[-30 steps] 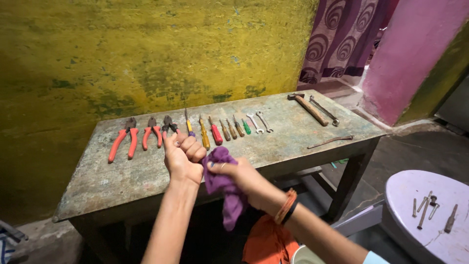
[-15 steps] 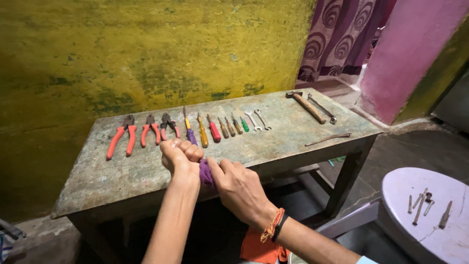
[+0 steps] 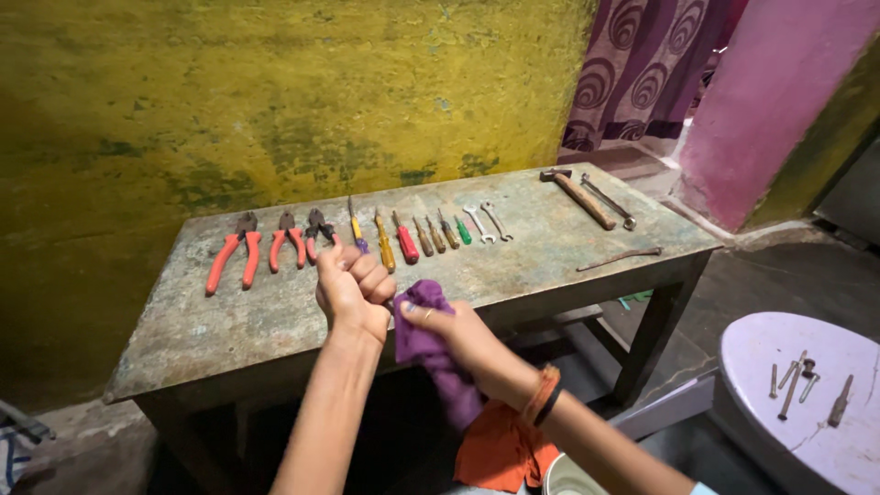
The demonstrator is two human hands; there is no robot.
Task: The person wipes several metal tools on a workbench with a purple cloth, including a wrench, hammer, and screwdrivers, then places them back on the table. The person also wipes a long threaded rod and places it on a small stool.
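Left grip [image 3: 353,289] is a tight fist around something hidden; right grip [image 3: 454,335] is pinched on a purple cloth [image 3: 431,353] pressed beside that fist, over the surface's [image 3: 229,321] near edge. Pliers [image 3: 234,257] and screwdrivers [image 3: 403,240] line up beyond.

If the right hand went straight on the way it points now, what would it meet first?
The right hand, gripping a purple cloth, points toward the left hand; it would likely meet that closed fist first. They look almost touching, though depth is unclear.

A worn table [image 3: 275,325] carries pliers [image 3: 231,258], screwdrivers [image 3: 403,240], spanners [image 3: 486,222] and a hammer [image 3: 579,194].
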